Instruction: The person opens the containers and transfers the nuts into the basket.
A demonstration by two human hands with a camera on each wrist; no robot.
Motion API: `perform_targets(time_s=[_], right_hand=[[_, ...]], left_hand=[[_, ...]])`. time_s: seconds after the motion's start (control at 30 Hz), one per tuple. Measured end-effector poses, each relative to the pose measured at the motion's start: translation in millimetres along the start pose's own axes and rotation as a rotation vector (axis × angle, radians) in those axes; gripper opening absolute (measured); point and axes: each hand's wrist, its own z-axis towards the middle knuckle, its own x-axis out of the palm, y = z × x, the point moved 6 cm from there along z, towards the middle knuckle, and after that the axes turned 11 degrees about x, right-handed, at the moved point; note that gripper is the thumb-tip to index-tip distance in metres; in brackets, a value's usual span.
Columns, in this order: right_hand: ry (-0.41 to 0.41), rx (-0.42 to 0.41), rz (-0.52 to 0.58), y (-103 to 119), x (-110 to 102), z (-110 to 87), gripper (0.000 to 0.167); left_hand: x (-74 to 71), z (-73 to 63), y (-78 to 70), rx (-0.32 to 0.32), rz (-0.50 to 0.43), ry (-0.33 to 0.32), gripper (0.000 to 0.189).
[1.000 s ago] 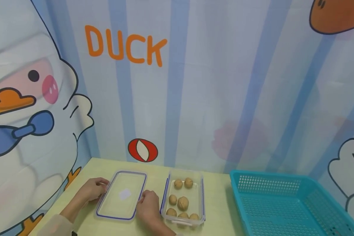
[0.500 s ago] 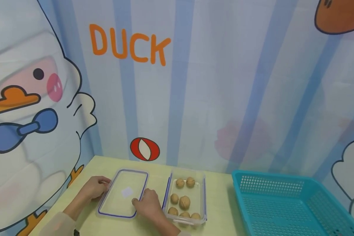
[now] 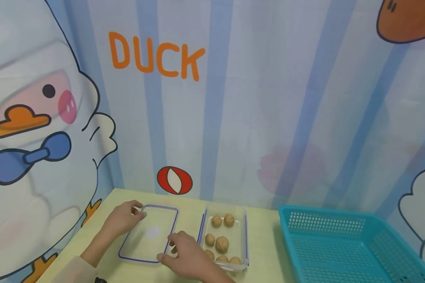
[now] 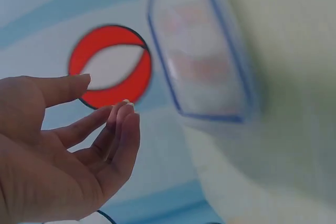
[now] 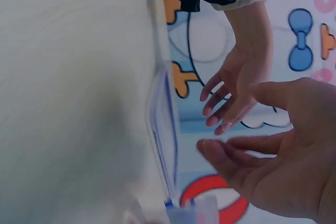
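Observation:
A clear lid [image 3: 145,245] with a blue seal lies flat on the table, a pale square label at its middle. My left hand [image 3: 122,218] is raised over the lid's left edge, fingers loosely bent and thumb apart. In the left wrist view a gap separates these fingers from the lid [image 4: 205,95]. Near the lid's lower right corner hovers my right hand [image 3: 187,255], thumb and fingers spread with nothing between them. To its right stands a clear plastic food container [image 3: 235,236] holding several walnuts [image 3: 222,244], its lower left corner partly covered by that hand.
A turquoise perforated basket [image 3: 318,208] stands at the right of the pale yellow table [image 3: 265,243]. Behind the table hangs a striped blue and white curtain [image 3: 248,118] with duck pictures. A strip of table separates the container from the basket.
Both hands have come off the lid's edges. The left has risen up and to the right over it; the right has drawn back toward me, its fingers spreading. Lid and container stay put.

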Motion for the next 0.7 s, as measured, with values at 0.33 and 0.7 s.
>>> perform_targets(time_s=[0.33,0.7], right_hand=[[-0.130,-0.225,0.024,-41,-74,-36.4,0.029],[-0.242,-0.215,-0.126,-93,-92,-17.5,0.034]], left_hand=[[40.8,6.6,-78.7,0.101,-0.182,0.004,0.037],[106.9,30.1,-99.6,0.107,-0.389,0.001,0.055]])
